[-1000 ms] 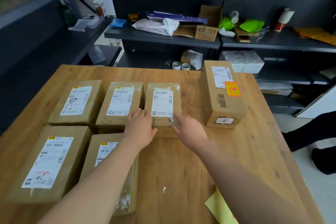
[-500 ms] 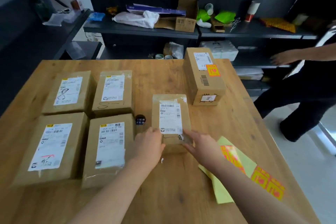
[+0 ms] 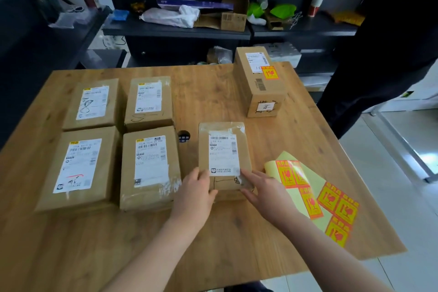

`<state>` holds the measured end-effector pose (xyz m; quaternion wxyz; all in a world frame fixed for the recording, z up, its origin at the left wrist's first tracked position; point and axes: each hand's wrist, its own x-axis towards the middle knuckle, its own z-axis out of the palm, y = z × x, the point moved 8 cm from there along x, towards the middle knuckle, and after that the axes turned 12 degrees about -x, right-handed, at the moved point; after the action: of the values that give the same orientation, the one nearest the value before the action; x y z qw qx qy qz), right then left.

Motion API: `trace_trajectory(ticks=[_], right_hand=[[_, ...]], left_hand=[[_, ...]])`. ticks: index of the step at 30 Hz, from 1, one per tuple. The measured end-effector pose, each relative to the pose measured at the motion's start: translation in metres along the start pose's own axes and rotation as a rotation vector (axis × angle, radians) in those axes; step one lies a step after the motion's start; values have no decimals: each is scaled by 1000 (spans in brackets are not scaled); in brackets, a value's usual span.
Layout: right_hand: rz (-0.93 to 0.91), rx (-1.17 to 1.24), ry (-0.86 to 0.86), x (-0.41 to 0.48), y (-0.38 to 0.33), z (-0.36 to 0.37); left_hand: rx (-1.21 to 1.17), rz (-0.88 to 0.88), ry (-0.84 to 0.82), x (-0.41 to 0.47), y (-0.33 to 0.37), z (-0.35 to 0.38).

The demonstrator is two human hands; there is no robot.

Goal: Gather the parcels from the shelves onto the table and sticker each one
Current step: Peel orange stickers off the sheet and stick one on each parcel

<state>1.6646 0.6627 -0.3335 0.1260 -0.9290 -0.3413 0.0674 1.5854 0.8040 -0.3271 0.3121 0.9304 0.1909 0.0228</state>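
Wooden table (image 3: 237,232) below dark shelving (image 3: 175,31) carries six parcels, so gathering looks largely done, stickering barely begun. Left of the small parcel (image 3: 224,156) sit four parcels (image 3: 149,166) in a block, none showing an orange sticker. The left hand (image 3: 194,194) and right hand (image 3: 265,194) press nearly flat fingers on its near corners, gripping nothing. Beyond it, rightward, only the tall box (image 3: 258,92) wears a sticker (image 3: 270,72). The sticker sheet (image 3: 320,197) lies just right. A second ago the small parcel lay farther away; it has been drawn nearer.

Matt cardboard parcels (image 3: 224,156) on grained wooden table (image 3: 213,97).
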Motion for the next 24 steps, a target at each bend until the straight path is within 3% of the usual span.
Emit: trace_trajectory(ticks=[7,12,14,19,24], right_hand=[[-18,65,0,-4,9,-3],[125,27,-2,-17,71,-17],[210,-20,-81,-25,108,-14],[225,-74,-216,-44,159,1],[121,-44,-273,-45,167,22]], left_hand=[[-35,-41,48,-7,3,0],[-96,183,171,-5,65,8],[-165,206,86,-2,93,28],[-227,38,-176,7,118,106],[-301,-258,-223,22,98,160]])
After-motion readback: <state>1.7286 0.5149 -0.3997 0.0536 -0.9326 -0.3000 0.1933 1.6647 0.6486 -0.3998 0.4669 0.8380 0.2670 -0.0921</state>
